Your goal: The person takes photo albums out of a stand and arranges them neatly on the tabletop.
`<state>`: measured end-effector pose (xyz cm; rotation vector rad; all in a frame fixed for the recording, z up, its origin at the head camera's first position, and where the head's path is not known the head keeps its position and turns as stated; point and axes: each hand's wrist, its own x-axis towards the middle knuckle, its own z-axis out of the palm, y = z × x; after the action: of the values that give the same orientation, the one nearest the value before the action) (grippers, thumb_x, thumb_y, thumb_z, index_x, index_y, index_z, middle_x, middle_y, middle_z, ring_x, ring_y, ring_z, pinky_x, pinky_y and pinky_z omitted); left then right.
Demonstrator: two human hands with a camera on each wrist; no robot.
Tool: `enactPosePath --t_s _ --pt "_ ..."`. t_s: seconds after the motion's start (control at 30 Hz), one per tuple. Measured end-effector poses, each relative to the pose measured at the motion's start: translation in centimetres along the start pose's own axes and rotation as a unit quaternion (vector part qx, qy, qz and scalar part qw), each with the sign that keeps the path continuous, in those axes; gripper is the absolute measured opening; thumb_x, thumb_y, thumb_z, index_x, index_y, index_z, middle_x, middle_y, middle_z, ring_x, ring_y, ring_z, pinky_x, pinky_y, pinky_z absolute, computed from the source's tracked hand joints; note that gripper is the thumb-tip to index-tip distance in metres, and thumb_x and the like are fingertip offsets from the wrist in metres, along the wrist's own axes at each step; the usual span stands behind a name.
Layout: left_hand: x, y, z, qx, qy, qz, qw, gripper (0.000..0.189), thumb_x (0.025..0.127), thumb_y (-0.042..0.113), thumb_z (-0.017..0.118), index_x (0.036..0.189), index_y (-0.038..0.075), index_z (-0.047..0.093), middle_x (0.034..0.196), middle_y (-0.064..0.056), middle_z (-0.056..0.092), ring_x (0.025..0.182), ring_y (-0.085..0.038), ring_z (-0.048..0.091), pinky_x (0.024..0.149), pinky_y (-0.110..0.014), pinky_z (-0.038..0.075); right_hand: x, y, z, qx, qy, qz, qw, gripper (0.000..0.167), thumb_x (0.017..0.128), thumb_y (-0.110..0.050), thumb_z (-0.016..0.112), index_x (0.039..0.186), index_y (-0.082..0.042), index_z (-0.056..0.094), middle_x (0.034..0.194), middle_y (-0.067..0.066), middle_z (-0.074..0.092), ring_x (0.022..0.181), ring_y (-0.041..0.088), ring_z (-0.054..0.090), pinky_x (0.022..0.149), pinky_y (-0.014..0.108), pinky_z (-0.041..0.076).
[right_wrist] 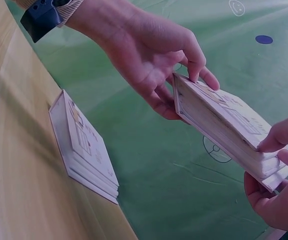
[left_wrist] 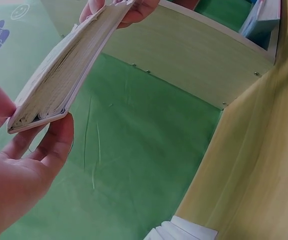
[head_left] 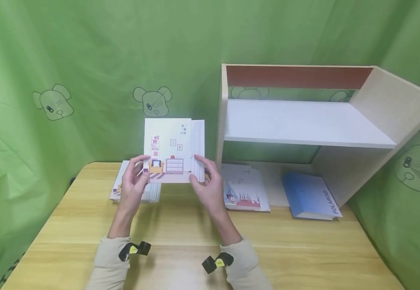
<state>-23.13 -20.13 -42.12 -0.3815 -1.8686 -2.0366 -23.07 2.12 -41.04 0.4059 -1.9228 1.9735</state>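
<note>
Held up above the table is a thick white book (head_left: 171, 151) with a drawn armchair, chest of drawers and wall pictures on its cover. My left hand (head_left: 133, 186) grips its left lower edge, thumb on the front. My right hand (head_left: 211, 186) pinches the right lower edge, where a pale strip sticks out past the cover. In the left wrist view the pages (left_wrist: 58, 75) show along the book's edge. Behind my left hand, a stack of similar white books (right_wrist: 86, 150) lies on the table, partly covered in the head view.
A two-tier wooden shelf (head_left: 309, 121) stands at the right. On its lower level lie a white illustrated book (head_left: 244, 183) and a blue book (head_left: 306, 195) lettered POLAROID, both jutting forward. A green curtain (head_left: 101, 60) hangs behind the wooden table (head_left: 181, 229).
</note>
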Motion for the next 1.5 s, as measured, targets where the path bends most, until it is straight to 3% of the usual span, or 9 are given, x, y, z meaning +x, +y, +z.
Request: enactPosePath --t_s 0.17,0.33,0.7,1.03,1.33,1.5 --pt "0.3 -0.5 0.0 0.003 -0.006 -0.008 0.9999 0.048 0.094 -0.01 0.045 0.14 0.003 0.049 0.15 -0.012 0.048 0.121 -0.027 0.059 0.084 -0.024 0.057 0.2 0.3 0.1 -0.013 0.012 0.021 0.9996 0.059 0.085 0.013 0.068 0.139 -0.01 0.062 0.14 0.01 0.055 0.119 0.031 0.057 0.093 0.035 0.06" --pt "0.4 -1.0 0.0 -0.001 -0.007 -0.016 0.9999 0.05 0.093 -0.01 0.045 0.14 0.003 0.049 0.146 -0.015 0.051 0.116 -0.026 0.061 0.081 -0.023 0.057 0.1 0.7 0.2 -0.014 0.014 0.035 0.9992 0.06 0.086 0.014 0.068 0.141 -0.007 0.059 0.145 0.012 0.052 0.122 0.033 0.056 0.094 0.037 0.059" --pt "0.3 -1.6 -0.1 -0.002 -0.005 -0.023 0.9997 0.051 0.092 -0.012 0.045 0.141 0.002 0.049 0.145 -0.014 0.052 0.112 -0.025 0.062 0.078 -0.022 0.056 0.0 1.4 0.2 -0.018 0.013 0.025 0.9994 0.058 0.085 0.013 0.068 0.138 -0.01 0.063 0.143 0.008 0.055 0.12 0.03 0.058 0.091 0.031 0.06" --pt "0.2 -2.1 0.0 -0.004 0.006 -0.026 0.9996 0.051 0.092 -0.013 0.046 0.141 0.003 0.05 0.143 -0.012 0.054 0.083 -0.015 0.057 0.068 -0.018 0.051 0.1 1.9 0.4 -0.038 0.014 0.026 0.9988 0.058 0.085 0.011 0.069 0.137 -0.012 0.063 0.141 0.007 0.056 0.116 0.029 0.059 0.089 0.034 0.061" --pt "0.3 -2.6 -0.1 -0.018 0.006 -0.024 0.9995 0.052 0.091 -0.014 0.045 0.14 0.002 0.05 0.133 -0.02 0.058 0.084 -0.016 0.058 0.066 -0.017 0.05 0.1 2.3 0.6 -0.046 0.014 0.039 0.9981 0.057 0.085 0.01 0.069 0.138 -0.011 0.063 0.137 0.008 0.057 0.111 0.028 0.06 0.085 0.032 0.062" --pt "0.3 -2.9 -0.2 -0.022 0.007 -0.041 0.9989 0.053 0.091 -0.014 0.044 0.142 0.003 0.049 0.132 -0.022 0.059 0.083 -0.015 0.057 0.067 -0.016 0.05 0.0 2.5 0.7 -0.054 0.013 0.036 0.9978 0.056 0.085 0.009 0.068 0.138 -0.01 0.062 0.136 0.009 0.057 0.113 0.03 0.059 0.086 0.032 0.061"
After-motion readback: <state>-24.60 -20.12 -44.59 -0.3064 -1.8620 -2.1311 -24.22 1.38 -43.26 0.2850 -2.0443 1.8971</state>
